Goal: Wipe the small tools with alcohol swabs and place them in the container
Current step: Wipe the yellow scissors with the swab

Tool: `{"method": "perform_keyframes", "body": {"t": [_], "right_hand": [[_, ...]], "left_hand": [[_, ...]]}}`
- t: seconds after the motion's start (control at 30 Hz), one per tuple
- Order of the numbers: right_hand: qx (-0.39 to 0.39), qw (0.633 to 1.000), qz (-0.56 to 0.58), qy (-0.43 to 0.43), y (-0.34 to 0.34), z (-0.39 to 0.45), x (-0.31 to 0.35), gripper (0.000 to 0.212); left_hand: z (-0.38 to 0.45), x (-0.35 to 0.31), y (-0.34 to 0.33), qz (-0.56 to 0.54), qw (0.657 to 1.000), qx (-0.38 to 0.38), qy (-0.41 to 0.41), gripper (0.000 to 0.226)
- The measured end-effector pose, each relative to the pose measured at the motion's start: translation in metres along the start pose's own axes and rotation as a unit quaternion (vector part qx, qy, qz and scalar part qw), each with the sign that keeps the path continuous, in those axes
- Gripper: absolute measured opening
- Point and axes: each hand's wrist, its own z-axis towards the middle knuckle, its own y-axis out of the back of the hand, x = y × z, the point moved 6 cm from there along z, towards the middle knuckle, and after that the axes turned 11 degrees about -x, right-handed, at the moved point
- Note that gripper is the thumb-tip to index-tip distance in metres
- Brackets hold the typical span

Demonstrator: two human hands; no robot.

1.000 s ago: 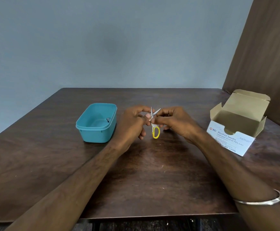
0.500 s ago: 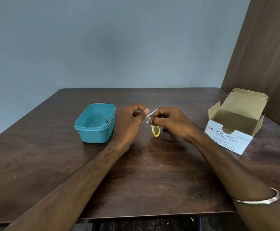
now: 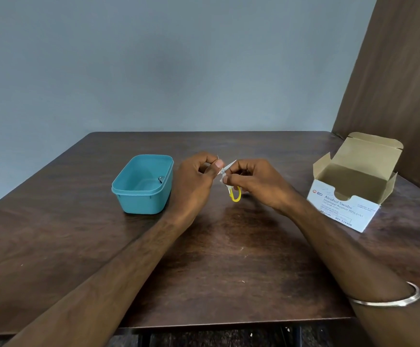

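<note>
Dark wooden bench (image 3: pixel 204 259) under a plain grey wall carries everything. Since a second ago I see the small yellow-handled scissors (image 3: pixel 234 191) tipped from upright to slanting, blades toward my left hand (image 3: pixel 194 182), which now pinches one blade tip, probably through a white alcohol swab, though it is too small to be sure. My right hand (image 3: pixel 256 184) grips the scissors near the pivot. So wiping is under way, I judge. The teal plastic container (image 3: pixel 142 194) sits just left, one small metal tool (image 3: pixel 160 179) already inside; the open cardboard swab box (image 3: pixel 354 186) stands well right.
</note>
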Motion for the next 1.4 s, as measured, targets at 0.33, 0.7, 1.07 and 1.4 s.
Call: {"method": "perform_keyframes", "body": {"t": [0.33, 0.7, 1.07, 1.4], "right_hand": [[0.001, 1.0, 0.022, -0.003, -0.001, 0.001, -0.001, 0.008], [-0.005, 0.999, 0.031, -0.017, 0.001, -0.002, 0.004, 0.01], [-0.032, 0.987, 0.125, -0.092, 0.009, -0.001, 0.0, 0.012], [-0.051, 0.965, 0.228, -0.119, 0.015, 0.0, 0.0, 0.008]], "left_hand": [[0.003, -0.001, 0.003, -0.011, 1.0, -0.013, 0.007, 0.015], [0.003, -0.001, 0.004, -0.022, 0.999, -0.012, 0.028, 0.015], [0.0, -0.004, 0.006, -0.004, 0.998, -0.023, 0.061, 0.019], [-0.001, -0.009, 0.004, -0.005, 0.999, 0.02, 0.05, 0.018]]}}
